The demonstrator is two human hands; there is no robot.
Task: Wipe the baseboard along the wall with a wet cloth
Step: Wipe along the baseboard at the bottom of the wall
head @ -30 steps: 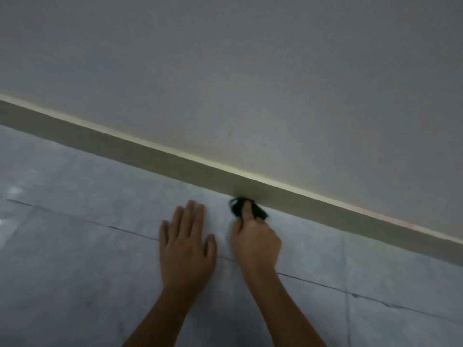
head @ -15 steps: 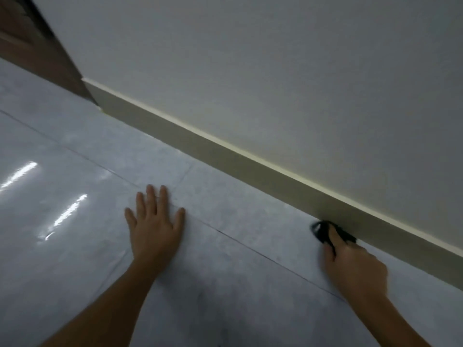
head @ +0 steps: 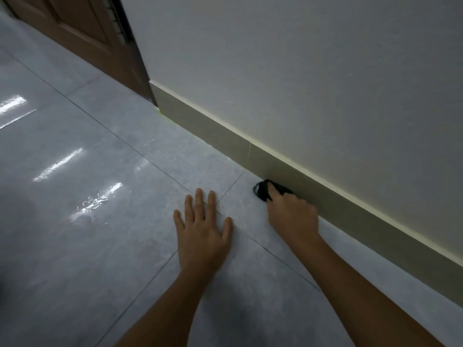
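A beige baseboard (head: 215, 132) runs along the foot of the pale wall, from the door frame at the upper left down to the right edge. My right hand (head: 292, 215) presses a small dark cloth (head: 261, 191) against the bottom of the baseboard where it meets the floor; one finger lies on top of the cloth. My left hand (head: 203, 227) rests flat on the floor tile with fingers spread, a short way left of the right hand, holding nothing.
A brown wooden door (head: 82, 33) and its frame stand at the upper left, where the baseboard ends. The glossy grey tile floor (head: 87, 234) shows light reflections on the left. The plain wall (head: 313, 71) fills the upper right.
The view has swung left, bringing the door and the baseboard's end into sight. The cloth and right hand have slid left along the baseboard. The left hand stays flat on the floor.
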